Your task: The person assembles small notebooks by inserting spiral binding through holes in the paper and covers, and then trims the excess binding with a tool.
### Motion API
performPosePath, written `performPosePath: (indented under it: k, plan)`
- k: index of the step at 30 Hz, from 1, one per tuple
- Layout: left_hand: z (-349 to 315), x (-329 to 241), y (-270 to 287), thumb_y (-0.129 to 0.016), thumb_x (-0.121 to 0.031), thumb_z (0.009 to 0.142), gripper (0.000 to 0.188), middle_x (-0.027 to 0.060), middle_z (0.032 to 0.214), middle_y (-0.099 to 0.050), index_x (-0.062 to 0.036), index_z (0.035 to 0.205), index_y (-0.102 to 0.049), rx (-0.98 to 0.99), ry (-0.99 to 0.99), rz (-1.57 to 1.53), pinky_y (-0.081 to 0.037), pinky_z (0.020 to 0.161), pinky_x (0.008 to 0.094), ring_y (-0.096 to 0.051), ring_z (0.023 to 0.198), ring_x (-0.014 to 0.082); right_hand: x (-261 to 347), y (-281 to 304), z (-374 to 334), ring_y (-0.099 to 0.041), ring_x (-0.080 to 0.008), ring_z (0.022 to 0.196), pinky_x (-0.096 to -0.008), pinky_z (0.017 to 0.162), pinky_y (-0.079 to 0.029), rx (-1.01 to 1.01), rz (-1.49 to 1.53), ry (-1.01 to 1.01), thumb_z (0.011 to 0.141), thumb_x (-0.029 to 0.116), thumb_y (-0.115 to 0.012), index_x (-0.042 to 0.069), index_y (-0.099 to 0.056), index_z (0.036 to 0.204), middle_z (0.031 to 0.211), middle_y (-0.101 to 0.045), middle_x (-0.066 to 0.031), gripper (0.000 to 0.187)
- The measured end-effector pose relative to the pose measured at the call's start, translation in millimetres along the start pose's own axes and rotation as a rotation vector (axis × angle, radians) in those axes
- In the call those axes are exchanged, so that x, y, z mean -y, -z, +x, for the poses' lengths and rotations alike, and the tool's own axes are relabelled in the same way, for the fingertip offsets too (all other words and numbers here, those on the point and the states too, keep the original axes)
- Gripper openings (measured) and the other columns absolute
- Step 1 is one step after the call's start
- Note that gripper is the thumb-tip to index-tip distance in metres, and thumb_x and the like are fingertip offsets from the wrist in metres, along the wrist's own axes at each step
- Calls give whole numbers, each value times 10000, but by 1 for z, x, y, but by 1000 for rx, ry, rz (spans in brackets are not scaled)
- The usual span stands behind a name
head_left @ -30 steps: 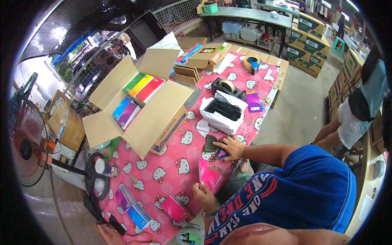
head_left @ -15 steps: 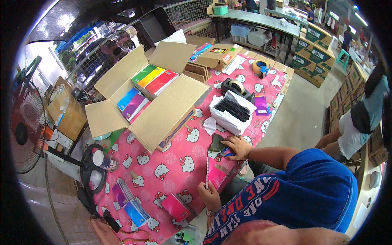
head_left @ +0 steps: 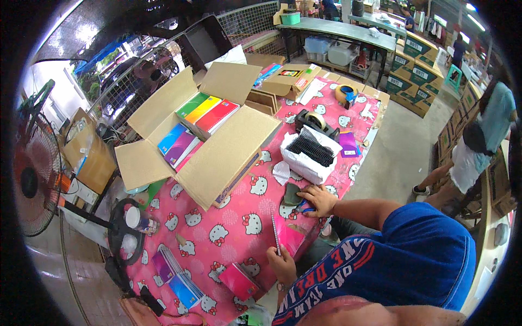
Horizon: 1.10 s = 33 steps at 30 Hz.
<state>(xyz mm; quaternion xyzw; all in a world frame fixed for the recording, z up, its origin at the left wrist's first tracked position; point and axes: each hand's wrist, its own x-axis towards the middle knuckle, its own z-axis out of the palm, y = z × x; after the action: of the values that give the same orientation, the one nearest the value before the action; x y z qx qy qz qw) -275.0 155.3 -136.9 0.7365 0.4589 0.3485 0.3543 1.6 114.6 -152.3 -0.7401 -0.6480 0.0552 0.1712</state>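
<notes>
My left hand (head_left: pixel 281 265) grips the lower end of a pink spiral notebook (head_left: pixel 289 238) at the table's near edge. Its wire binding runs along the left side, and the cover is tilted. My right hand (head_left: pixel 319 201) is closed around blue-handled pliers (head_left: pixel 305 207), whose jaws are hard to make out. Touching its fingertips is a dark green pad-like piece (head_left: pixel 292 194) on the tablecloth. Left of my left hand lie a pink notebook stack (head_left: pixel 238 281) and a pile of purple and blue spiral notebooks (head_left: pixel 182 288).
An open carton (head_left: pixel 228 155) holds colourful notebooks (head_left: pixel 209 113). Beyond my right hand stand a white-lined box of black binding coils (head_left: pixel 310 155), a tape dispenser (head_left: pixel 315 120) and a purple notebook (head_left: pixel 348 144). A fan (head_left: pixel 32 179) is at left; a person (head_left: pixel 481 136) walks at right.
The pink notebook's cover has tipped so more of it shows beside my left hand. My right hand stays by the green piece with the pliers. The person at right has stepped farther away.
</notes>
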Motion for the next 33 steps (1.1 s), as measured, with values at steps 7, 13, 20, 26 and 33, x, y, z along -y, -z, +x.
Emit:
performPosePath:
  k: [7,13,20,26,33]
  plan:
    - [2,-14,8,-577,-167,942,230,221,828,-525,39,943,-474,149,160,34,-438,665,447,-542,759,381,-5,-4,-4,-447,-326,1237,-498,1011,-344,-15,-45,-4,726,548,-663,139,-427,1389,1314,-487,-137,814]
    - [0,7,0,-546,-178,957,224,238,855,-538,37,948,-487,94,79,-46,-438,698,471,-546,794,414,-2,-2,-1,-442,-323,1244,-500,1009,-341,26,-31,-31,732,539,-660,138,-424,1390,1312,-487,-134,805]
    - [0,31,-7,-543,-215,962,279,254,924,-564,49,1044,-507,86,39,-64,-466,708,453,-573,840,419,-2,-2,-1,-430,-315,1258,-503,997,-344,-35,-34,2,724,528,-662,145,-430,1386,1318,-485,-129,799]
    - [4,-6,8,-584,-258,940,312,242,989,-593,23,1065,-531,92,39,84,-500,679,436,-613,858,405,-2,-1,-1,-448,-316,1238,-491,993,-349,-59,-32,4,723,542,-654,136,-438,1381,1322,-489,-132,803]
    - [9,31,6,-583,-255,937,273,204,945,-623,-9,1052,-553,161,68,29,-497,672,437,-624,834,388,4,3,-1,-446,-325,1239,-493,991,-347,3,-49,-38,728,544,-645,156,-422,1400,1311,-488,-148,807]
